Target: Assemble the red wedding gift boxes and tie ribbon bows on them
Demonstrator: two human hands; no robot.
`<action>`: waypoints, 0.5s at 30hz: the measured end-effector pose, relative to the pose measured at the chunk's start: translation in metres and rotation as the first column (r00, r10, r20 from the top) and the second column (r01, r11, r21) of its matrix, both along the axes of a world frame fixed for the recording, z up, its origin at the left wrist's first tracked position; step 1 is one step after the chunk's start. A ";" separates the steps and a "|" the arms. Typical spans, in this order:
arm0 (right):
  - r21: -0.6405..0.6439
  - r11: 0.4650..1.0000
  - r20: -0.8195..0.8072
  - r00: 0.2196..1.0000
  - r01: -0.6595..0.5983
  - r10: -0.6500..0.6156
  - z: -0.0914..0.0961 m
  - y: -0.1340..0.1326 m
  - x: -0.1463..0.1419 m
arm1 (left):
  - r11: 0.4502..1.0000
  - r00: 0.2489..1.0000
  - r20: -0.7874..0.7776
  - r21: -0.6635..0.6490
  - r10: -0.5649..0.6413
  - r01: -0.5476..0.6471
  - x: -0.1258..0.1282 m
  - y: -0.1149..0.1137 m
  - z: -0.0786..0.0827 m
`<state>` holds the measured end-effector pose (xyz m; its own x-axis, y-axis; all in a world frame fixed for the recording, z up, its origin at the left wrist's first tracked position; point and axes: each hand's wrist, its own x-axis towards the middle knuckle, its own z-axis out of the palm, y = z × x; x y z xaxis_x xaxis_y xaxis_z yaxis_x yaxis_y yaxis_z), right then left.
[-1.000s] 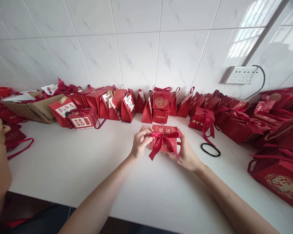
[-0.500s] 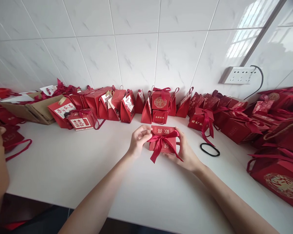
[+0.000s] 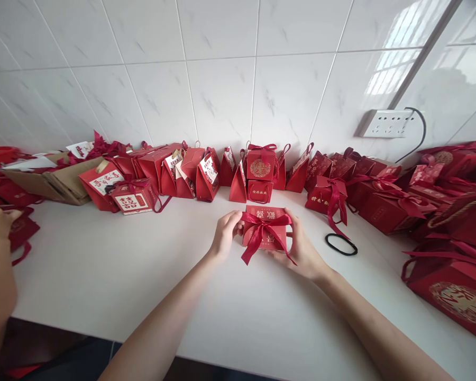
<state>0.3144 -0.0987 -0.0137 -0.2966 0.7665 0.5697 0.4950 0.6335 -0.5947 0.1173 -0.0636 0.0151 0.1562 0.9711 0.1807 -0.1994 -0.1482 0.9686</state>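
Between my hands is a small red gift box [image 3: 275,241] with gold characters, seen upside down from here. A dark red ribbon [image 3: 265,226] is tied across it in a bow, its two tails hanging over the near side. My left hand [image 3: 226,233] pinches the bow's left loop between thumb and finger, its other fingers curled by the box's side. My right hand [image 3: 301,246] is wrapped round the right side of the box, fingers partly underneath. How far the box is from the table cannot be told.
Red gift boxes [image 3: 208,177] line the white table [image 3: 222,317] along the tiled wall. Flattened brown cardboard [image 3: 73,185] lies left, large red boxes [image 3: 456,286] right. A black hair tie [image 3: 341,244] lies near my right hand. Another person's arm [image 3: 0,280] reaches in at left.
My left fingers have shifted slightly upward onto the bow's left loop, which is pulled out straighter. My right hand and the box have stayed put. The other person's hand has moved slightly down.
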 end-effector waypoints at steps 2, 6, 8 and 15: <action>-0.004 1.000 -0.010 1.000 -0.006 0.006 0.000 0.000 0.000 | 1.000 0.999 -0.031 0.015 0.026 -0.025 0.001 -0.002 0.002; -0.006 1.000 -0.016 1.000 -0.011 0.011 0.000 0.001 -0.001 | 0.997 0.994 -0.085 0.041 0.073 -0.069 0.003 -0.003 0.005; -0.002 1.000 -0.015 1.000 -0.006 0.006 0.001 0.000 -0.001 | 0.995 0.991 -0.098 0.054 0.086 -0.081 0.003 -0.004 0.005; -0.002 1.000 -0.020 1.000 -0.005 0.005 0.000 0.002 -0.001 | 0.985 0.980 -0.139 0.112 0.143 -0.128 0.006 -0.006 0.003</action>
<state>0.3137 -0.0967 -0.0133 -0.2888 0.7665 0.5737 0.4800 0.6343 -0.6059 0.1230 -0.0698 0.0181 0.0559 0.9627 0.2647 -0.0286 -0.2635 0.9642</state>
